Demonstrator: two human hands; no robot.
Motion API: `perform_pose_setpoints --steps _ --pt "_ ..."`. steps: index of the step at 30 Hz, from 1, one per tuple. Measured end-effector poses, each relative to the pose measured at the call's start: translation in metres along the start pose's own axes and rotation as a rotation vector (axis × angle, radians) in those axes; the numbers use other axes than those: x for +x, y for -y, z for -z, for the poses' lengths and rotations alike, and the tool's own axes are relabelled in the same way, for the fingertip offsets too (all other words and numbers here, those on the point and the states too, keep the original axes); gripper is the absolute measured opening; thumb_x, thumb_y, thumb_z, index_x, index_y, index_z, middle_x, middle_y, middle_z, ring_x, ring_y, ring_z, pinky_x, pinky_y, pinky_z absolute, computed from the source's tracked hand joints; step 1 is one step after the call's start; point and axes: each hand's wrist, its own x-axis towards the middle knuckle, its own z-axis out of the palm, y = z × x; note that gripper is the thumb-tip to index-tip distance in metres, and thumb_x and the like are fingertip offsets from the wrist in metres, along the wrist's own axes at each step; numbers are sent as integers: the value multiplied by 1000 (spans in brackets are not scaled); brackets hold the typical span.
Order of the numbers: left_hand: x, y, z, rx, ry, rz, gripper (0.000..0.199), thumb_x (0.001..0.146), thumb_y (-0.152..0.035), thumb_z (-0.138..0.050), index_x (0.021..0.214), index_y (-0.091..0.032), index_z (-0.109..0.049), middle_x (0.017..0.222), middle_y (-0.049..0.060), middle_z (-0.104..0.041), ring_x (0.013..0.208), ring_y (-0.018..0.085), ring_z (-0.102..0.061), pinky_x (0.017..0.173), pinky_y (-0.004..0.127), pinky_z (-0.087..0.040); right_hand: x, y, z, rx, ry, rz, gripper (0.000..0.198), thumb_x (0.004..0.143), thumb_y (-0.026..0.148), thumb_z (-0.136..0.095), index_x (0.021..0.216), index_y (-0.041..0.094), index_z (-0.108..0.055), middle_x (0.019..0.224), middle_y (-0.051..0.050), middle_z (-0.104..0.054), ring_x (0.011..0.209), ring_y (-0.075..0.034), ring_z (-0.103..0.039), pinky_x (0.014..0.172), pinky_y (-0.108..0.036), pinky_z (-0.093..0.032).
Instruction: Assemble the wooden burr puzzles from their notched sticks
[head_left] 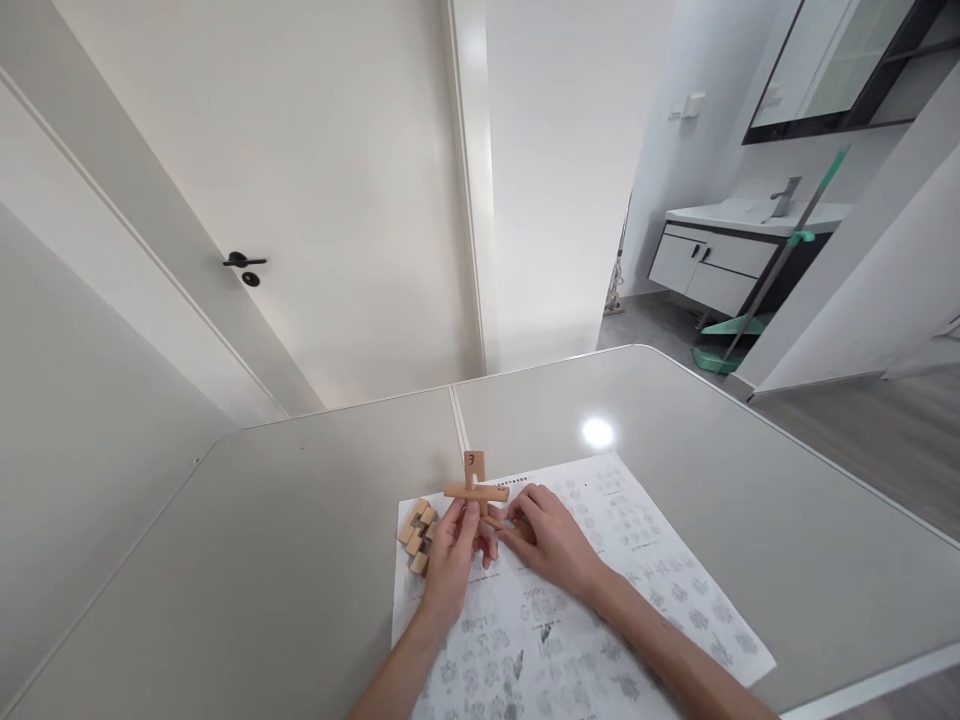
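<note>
The left hand (448, 558) pinches crossed wooden puzzle pieces (478, 493); the right hand (556, 540) alongside, hold unclear, could nudge them loose.

Blocks (414, 543) crowd the left hand (451, 562); overhead seems free.

Blocks at the far left of a sheet, between and beside two hands
On the worktop (300, 540) lies the sheet (555, 610), reaching rightward from the middle; a block cluster (416, 541) sits on its far left corner, just left of the left hand (450, 555). That hand holds crossed blocks (476, 492) over the sheet's far edge, with the right hand (559, 540) just to their right, above the sheet. Behind the worktop, the door (322, 150) stands to the left; the washstand (716, 265), a tap (785, 196) on top, stands far right, below a mirror cabinet (817, 70).
</note>
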Motion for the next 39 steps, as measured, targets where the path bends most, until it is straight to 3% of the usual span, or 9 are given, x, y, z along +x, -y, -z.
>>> perform_pose_setpoints --steps 5,10,15,19,22,25,28,35,39 --pt "0 -1 -1 -4 -10 -1 40 90 -52 -67 106 -16 -67 92 6 -70 51 7 -54 46 21 -37 -1 -1 1 88 33 -114 7 93 24 -60 95 23 -54 87 -4 -62 83 -24 -59 70 -35 -47" --pt "0 -2 0 31 -11 -10 38 90 -51 -67 104 -16 -68 108 11 -71 50 6 -55 46 22 -37 2 -1 4 290 -24 -181 25 98 31 -52 121 23 -58 98 -7 -64 84 -23 -60 75 -36 -48" --pt "1 -2 0 81 -22 -3 37 89 -49 -70 99 -13 -71 110 13 -72 50 6 -55 47 23 -37 11 1 18 653 -43 -400 27 94 46 -62 103 21 -68 89 -4 -64 80 -21 -57 73 -34 -45" --pt "0 -3 -2 95 -18 2 37 86 -47 -72 99 -13 -72 106 13 -73 50 7 -55 47 23 -36 14 -1 26 971 -105 -478 30 87 48 -74 96 21 -69 94 -4 -66 90 -21 -58 80 -32 -44" --pt "0 -5 -2 100 -17 6 37 86 -47 -71 99 -13 -73 105 12 -73 51 7 -54 47 23 -37 16 -3 28 1152 -143 -537 34 83 45 -81 105 21 -70 90 -2 -64 81 -17 -55 74 -28 -43" --pt "0 -5 -2 86 -14 17 38 86 -47 -71 102 -13 -73 105 12 -73 51 7 -54 47 23 -36 16 -5 29 1351 -103 -584 37 81 40 -85 109 21 -72 85 -1 -62 70 -12 -51 65 -24 -44" --pt "1 -3 0 59 -21 15 37 87 -46 -71 104 -14 -73 102 11 -72 51 6 -53 47 22 -35 17 -4 31 1509 -48 -584 29 80 37 -86 99 18 -74 83 -1 -63 72 -11 -55 68 -22 -49" --pt "3 2 3 65 -28 22 37 82 -49 -76 88 -13 -71 66 2 -64 48 9 -52 47 21 -34 17 -4 29 1596 -20 -569 26 82 40 -84 91 17 -73 92 -4 -69 83 -14 -62 82 -24 -54" --pt "3 1 3 105 -1 26 40 83 -52 -75 85 -13 -70 55 0 -60 48 10 -51 47 22 -34 15 -4 28 1571 -46 -528 25 83 40 -83 86 17 -72 84 -2 -61 77 -12 -53 68 -21 -48"
